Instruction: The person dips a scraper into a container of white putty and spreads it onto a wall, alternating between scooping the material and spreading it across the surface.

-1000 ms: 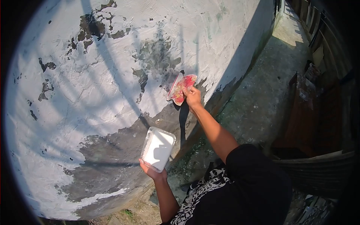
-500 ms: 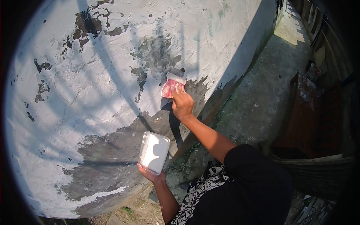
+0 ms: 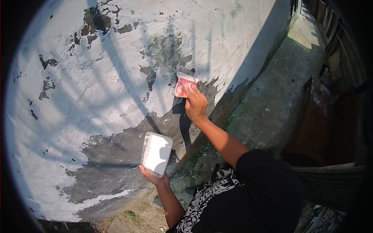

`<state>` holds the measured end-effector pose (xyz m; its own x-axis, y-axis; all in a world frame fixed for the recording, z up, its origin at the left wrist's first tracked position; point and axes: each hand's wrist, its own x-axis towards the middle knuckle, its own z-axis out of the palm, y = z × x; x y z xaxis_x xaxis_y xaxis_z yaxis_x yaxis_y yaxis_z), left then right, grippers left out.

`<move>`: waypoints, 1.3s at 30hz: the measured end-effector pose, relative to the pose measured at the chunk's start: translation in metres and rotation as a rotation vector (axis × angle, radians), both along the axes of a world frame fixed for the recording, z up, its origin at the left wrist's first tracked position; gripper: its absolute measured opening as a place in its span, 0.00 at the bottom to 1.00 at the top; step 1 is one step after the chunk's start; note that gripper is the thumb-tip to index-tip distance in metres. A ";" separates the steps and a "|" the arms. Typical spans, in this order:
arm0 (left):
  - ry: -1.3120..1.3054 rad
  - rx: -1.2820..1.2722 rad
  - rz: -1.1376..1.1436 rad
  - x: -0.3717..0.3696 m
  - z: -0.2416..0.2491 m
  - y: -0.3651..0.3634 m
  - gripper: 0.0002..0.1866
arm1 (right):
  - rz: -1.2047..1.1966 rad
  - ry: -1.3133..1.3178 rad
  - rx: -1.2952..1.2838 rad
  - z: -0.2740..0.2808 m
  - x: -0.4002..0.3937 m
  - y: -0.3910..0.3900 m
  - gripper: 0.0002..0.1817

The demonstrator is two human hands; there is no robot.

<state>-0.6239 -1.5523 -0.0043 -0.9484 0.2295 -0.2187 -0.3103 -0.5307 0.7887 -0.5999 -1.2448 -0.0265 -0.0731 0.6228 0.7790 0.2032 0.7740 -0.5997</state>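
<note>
My right hand is closed on a red putty scraper with a pale, white-smeared edge. The scraper is against or very near the wall, beside a bare grey patch; exact contact is hard to tell. Rough white coating covers much of the wall, with grey showing through in ragged areas. Lower down, my left hand holds a clear plastic tub from beneath its near end. White paste fills the tub, and a shadow falls across it.
A concrete path runs along the wall's right side. Brown wooden furniture stands at the right in shade, near corrugated sheeting. Dirt and stones lie at the wall's foot.
The tub in my left hand has moved slightly left and up against the wall. My right hand and the scraper stay near the same wall spot, while the whole view has shifted a little.
</note>
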 end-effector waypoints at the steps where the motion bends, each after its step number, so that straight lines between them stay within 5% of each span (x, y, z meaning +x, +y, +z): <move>1: 0.000 0.006 -0.002 0.003 0.002 0.002 0.35 | 0.012 -0.031 0.026 -0.009 -0.011 -0.013 0.27; 7: 0.029 0.053 -0.080 -0.001 -0.018 0.014 0.35 | 0.196 -0.220 0.160 -0.073 0.026 -0.042 0.22; 10: -0.033 0.074 -0.129 0.001 -0.022 0.028 0.34 | 0.516 -0.341 -0.005 -0.071 0.067 -0.015 0.16; 12: -0.057 0.057 -0.140 0.006 -0.028 0.036 0.34 | 0.645 -0.621 -0.134 -0.045 0.086 0.016 0.12; 18: -0.125 -0.043 -0.155 0.031 -0.003 0.082 0.32 | 0.697 -0.354 -0.054 0.088 0.133 0.043 0.12; 22: -0.056 -0.083 -0.361 0.032 0.009 0.100 0.33 | 0.805 -0.473 -0.039 0.174 0.149 0.019 0.08; 25: -0.051 -0.001 -0.453 0.034 0.015 0.116 0.31 | 1.034 -0.641 0.358 0.185 0.137 0.006 0.08; 28: 0.005 0.088 -0.514 0.033 0.013 0.123 0.32 | 0.868 -1.014 0.281 0.191 0.129 -0.012 0.09; 39: 0.012 0.029 -0.583 0.018 0.016 0.122 0.29 | 0.878 -1.124 0.460 0.169 0.104 -0.018 0.11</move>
